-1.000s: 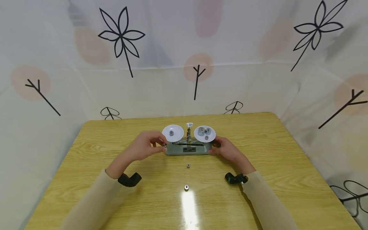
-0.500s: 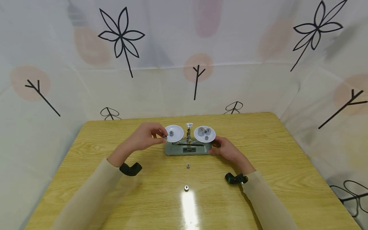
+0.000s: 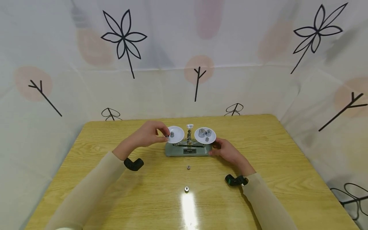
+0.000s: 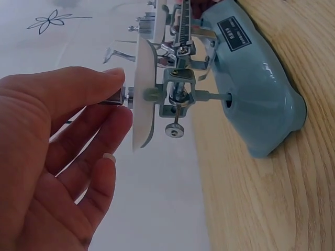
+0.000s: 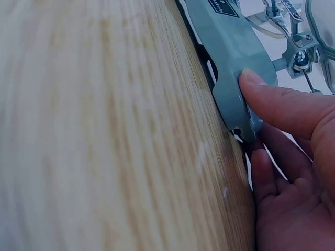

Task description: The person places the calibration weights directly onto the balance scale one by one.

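A blue-grey balance scale (image 3: 174, 150) stands upright on the wooden table. My left hand (image 3: 148, 134) pinches a small metal weight (image 4: 119, 96) between thumb and finger at the near-left rim of the left pan (image 3: 179, 137). Another weight (image 3: 172, 134) sits on that pan, close to the fingertips. On the right pan (image 3: 212, 138) rest a larger weight (image 3: 202, 132) and two smaller ones. My right hand (image 3: 229, 152) grips the right end of the scale's base (image 5: 233, 68), thumb on its front face and the other fingers partly hidden behind.
Two small weights stand on the table in front of the scale: one nearer it (image 3: 188, 167), one closer to me (image 3: 186, 189). A patterned white cloth (image 3: 161, 92) hangs behind the wooden table (image 3: 129, 198).
My left hand has risen from beside the base's left end to the left pan, bringing the pinched weight over its rim. My right hand stays on the base.
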A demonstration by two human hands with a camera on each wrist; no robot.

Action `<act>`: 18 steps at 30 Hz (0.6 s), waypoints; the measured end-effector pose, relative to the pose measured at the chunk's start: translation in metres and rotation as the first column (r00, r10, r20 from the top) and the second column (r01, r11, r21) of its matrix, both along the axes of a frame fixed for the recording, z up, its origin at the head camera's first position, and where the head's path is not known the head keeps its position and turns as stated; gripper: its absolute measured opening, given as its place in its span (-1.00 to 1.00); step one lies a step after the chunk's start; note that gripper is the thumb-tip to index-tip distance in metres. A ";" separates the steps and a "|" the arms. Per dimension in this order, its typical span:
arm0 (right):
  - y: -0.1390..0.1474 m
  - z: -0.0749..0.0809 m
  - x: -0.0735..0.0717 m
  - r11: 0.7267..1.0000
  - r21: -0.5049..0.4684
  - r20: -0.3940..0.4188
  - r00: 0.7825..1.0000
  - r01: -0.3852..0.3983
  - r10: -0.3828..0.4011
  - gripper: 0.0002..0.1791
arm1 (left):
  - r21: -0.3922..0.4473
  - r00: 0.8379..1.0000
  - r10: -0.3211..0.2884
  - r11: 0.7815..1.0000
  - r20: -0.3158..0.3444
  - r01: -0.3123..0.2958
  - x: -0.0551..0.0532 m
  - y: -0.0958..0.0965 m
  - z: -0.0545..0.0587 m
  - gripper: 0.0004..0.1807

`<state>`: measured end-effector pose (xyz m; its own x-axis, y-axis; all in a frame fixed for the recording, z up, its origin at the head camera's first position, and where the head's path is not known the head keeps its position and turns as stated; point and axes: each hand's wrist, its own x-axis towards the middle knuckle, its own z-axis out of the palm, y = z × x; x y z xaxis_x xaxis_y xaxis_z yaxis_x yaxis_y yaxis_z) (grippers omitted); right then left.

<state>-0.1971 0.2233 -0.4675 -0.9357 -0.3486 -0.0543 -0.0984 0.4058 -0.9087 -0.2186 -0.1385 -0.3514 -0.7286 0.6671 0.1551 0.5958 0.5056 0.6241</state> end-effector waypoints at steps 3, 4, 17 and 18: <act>0.000 0.001 0.001 1.000 0.007 0.003 1.000 0.000 0.000 -0.28 | -0.030 1.000 0.004 1.000 -0.003 -0.004 -0.002 0.001 -0.002 -0.88; 0.000 0.001 0.001 1.000 0.012 0.003 1.000 -0.001 0.001 -0.28 | -0.039 1.000 0.005 0.999 -0.004 -0.005 -0.003 0.001 -0.002 -0.88; 0.000 -0.001 -0.001 1.000 -0.021 -0.012 1.000 -0.012 0.011 -0.33 | -0.101 1.000 -0.018 0.995 0.007 0.019 -0.011 0.008 -0.002 -0.90; 0.000 -0.002 -0.001 1.000 -0.026 -0.004 1.000 -0.011 0.011 -0.32 | -0.101 1.000 -0.017 0.995 0.012 0.018 -0.012 0.009 -0.002 -0.91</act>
<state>-0.1986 0.2233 -0.4692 -0.9320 -0.3600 -0.0412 -0.1066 0.3810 -0.9184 -0.2303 -0.1299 -0.3534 -0.7178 0.6919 0.0776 0.5984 0.5561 0.5768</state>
